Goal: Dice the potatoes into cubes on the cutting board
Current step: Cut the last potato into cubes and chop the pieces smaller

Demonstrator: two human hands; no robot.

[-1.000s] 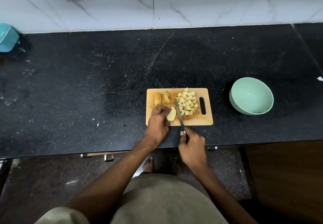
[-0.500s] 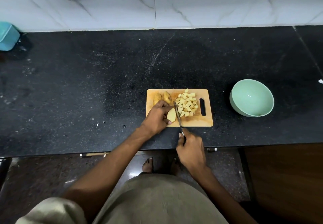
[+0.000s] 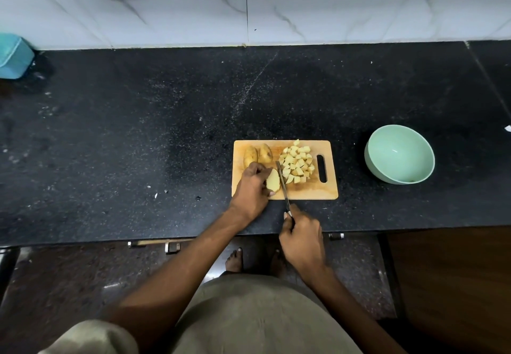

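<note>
Item: cutting board (image 3: 326,192), wooden, handle slot to your right, lying on the black counter (image 3: 138,138) near its front edge.

Item: potato half (image 3: 273,181), pale cut face up, at the board's near left. Your left hand (image 3: 253,188) grips it, fingers curled over its far side and thumb at the near end.

Item: knife (image 3: 282,181), blade lying along the right flank of the potato half, tip pointing away from you. Your right hand (image 3: 302,236) is clenched round the handle, out in front of the board's near edge.

Item: two whole potatoes (image 3: 257,154), skin on, side by side at the board's far left corner, not yet cut.

Item: diced cubes (image 3: 297,165), a loose heap on the right half of the board, just beside the blade.

Item: mint-green bowl (image 3: 399,154), on the counter well to the right of the board; nothing shows in it.

Handling note: keep your left fingertips tucked back from the blade line, take even slices, then cross-cut so the cubes match the heap. Nudge the heap rightward if it crowds the blade.

Not legible: whether the edge is already into the flesh or only resting against it appears uncertain, as the blade is thin from above. Your left fingers hide the far end of the potato half. The knife handle is buried in your fist. A teal object (image 3: 12,56) at the far left is cut off by the frame.
</note>
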